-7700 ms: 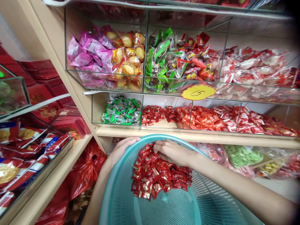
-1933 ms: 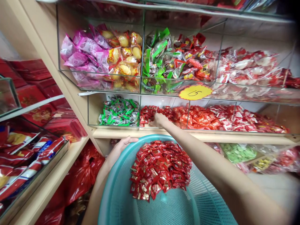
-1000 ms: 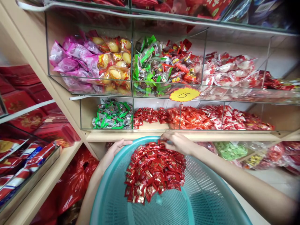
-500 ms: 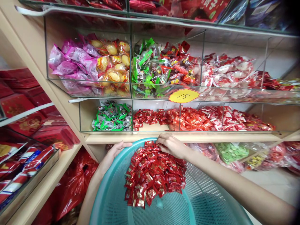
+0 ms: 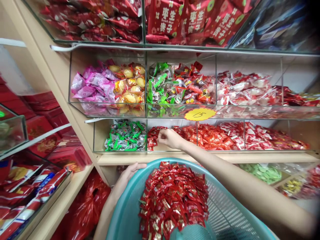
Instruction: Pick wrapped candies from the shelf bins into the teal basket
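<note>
A teal plastic basket (image 5: 117, 203) with perforated sides is tilted below the shelf, a heap of small red wrapped candies (image 5: 175, 196) in it. My left hand (image 5: 131, 171) is closed on its rim at the upper left, part of the fingers hidden. My right hand (image 5: 168, 138) reaches over the basket into the lower clear bin (image 5: 147, 148). Its fingers are curled together beside the small red candies (image 5: 152, 136) lying there; what they hold, if anything, is hidden.
Green-wrapped candies (image 5: 126, 136) and orange-red candies (image 5: 212, 136) flank that spot behind clear dividers. Above hangs a yellow price tag (image 5: 200, 114) marked 15. A wooden shelf edge (image 5: 205, 158) runs between bin and basket. Red boxes (image 5: 70, 156) stand at left.
My right hand has moved from the candies in the basket up and forward into the lower bin. The left hand stays at the rim. The view has tilted up, showing more of the upper shelf.
</note>
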Available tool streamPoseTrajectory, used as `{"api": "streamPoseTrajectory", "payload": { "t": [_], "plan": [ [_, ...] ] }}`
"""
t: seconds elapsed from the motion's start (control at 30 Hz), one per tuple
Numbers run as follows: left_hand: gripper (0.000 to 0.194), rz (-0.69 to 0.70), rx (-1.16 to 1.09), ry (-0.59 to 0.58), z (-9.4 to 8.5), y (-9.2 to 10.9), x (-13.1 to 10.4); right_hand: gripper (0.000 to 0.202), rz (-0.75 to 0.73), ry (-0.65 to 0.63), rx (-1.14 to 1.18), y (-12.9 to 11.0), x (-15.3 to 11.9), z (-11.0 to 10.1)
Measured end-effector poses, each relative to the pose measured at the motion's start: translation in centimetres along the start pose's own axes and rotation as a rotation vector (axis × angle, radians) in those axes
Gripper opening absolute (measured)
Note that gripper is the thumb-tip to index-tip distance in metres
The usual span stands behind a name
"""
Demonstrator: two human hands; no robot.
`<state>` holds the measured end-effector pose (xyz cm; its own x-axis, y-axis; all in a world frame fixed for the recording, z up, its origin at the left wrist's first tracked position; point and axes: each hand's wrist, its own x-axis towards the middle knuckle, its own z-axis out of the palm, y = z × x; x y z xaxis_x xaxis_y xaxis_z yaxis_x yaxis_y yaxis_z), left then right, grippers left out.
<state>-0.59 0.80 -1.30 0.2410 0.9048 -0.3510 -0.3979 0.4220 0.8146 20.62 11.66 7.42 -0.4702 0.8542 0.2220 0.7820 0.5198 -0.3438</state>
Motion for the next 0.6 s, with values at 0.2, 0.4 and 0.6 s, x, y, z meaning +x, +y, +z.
{"api": "streamPoseTrajectory", "payload": {
  "t": [0.2,0.4,0.6],
  "plan": [
    [0.035,0.002,-0.003,0.008,0.0,-0.1,0.2,0.018,0.188,-0.069,-0.142,-1.3,4.3,3.1],
    [0.035,0.001,0.003,0.002,0.3,0.2,0.0,0.031,0.259,-0.137,-0.186,-2.6,4.7,4.1],
    [0.032,-0.013,0.005,-0.001,0.7,0.6,-0.2,0.046,0.271,-0.151,-0.175,-2.4,5.1,4.2]
  ]
}}
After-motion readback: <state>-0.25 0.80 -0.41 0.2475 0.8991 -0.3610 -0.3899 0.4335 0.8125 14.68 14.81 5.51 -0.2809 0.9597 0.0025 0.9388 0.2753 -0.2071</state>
